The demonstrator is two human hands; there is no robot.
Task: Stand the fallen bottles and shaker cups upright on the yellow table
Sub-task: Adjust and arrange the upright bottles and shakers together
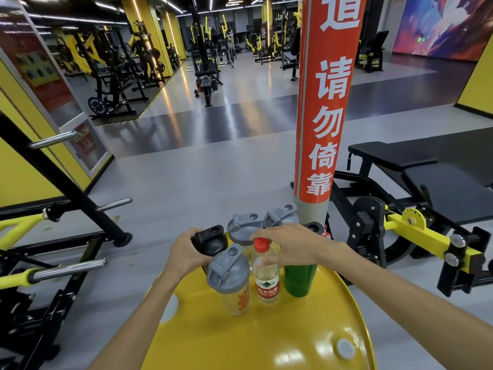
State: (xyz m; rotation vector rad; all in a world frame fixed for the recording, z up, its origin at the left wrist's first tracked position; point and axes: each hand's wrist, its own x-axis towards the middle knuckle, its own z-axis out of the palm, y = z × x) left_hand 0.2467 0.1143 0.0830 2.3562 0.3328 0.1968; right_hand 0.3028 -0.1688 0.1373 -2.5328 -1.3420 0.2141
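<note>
— Yellow surface (266,340) closest to us, mostly bare, with the whole cluster standing at its far edge. Take the water bottle (265,273) as the marker: red cap, red-and-white label with Chinese characters too small for me to read.

— And around it?

— Just left of it, a clear shaker cup (234,281) with a grey lid and orange print. Just right, a green cup (298,279). Behind it, two more grey-lidded cups (244,228), upright as far as I can see.

— The hands?

— Left hand (186,252) is wrapped around a black-lidded cup (210,240), left of and behind the bottle. Right hand (288,247) reaches over the bottle, fingers spread loosely; I can't tell if it grips anything.

— So nearly finished?

— I'd judge so; nothing visibly lies flat. Next calls for letting go gently so nothing gets knocked.

— That red pillar (324,102)?

— White characters, 请勿倚靠.
</note>
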